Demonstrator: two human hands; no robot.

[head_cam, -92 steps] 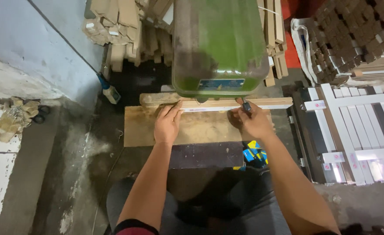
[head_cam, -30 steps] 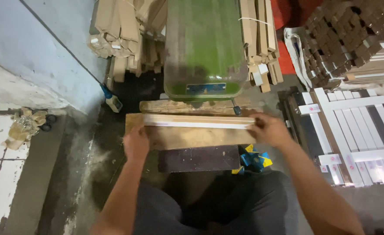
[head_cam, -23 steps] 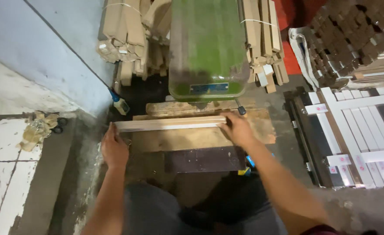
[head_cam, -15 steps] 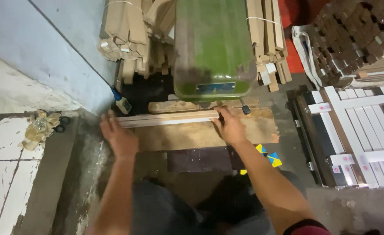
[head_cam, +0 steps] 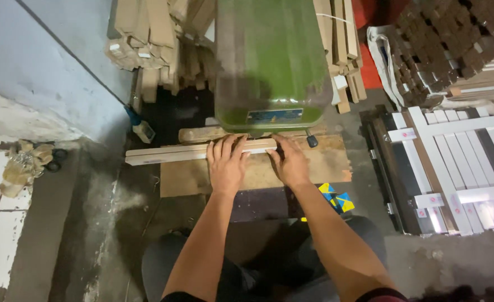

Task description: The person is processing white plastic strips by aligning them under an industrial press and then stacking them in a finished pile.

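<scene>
— Wooden, pale and long: is that the strip under your hands?

— Yes. It is a long pale wooden strip (head_cam: 194, 151) lying flat across the worn plywood desk (head_cam: 325, 165), just in front of the green metal machine housing (head_cam: 269, 61). Its far left end sticks out past the desk's edge, over the dusty concrete floor (head_cam: 85, 223).

— Where is your left hand?

— My left hand (head_cam: 226, 165) lies palm down on the strip near its middle. The fingers (head_cam: 224, 148) are stretched out straight and side by side, pressing on top of the wood and not curled round it.

— And the right?

— My right hand (head_cam: 289, 163) sits just beside the left, also flat. Its fingers (head_cam: 278, 146) are extended and rest on the strip's right end, close under the machine's lower edge. Neither hand closes on anything; both are open and pressing.

— What else is about you?

— Behind the machine stand bundles of light wooden slats (head_cam: 146, 33). To the right lies a stack of white-painted slatted frames (head_cam: 454, 162), and beyond it a heap of small dark wooden blocks (head_cam: 443, 39). At the far left, by the blue-grey wall (head_cam: 51, 67), sits a crumpled rag (head_cam: 23, 168).
</scene>
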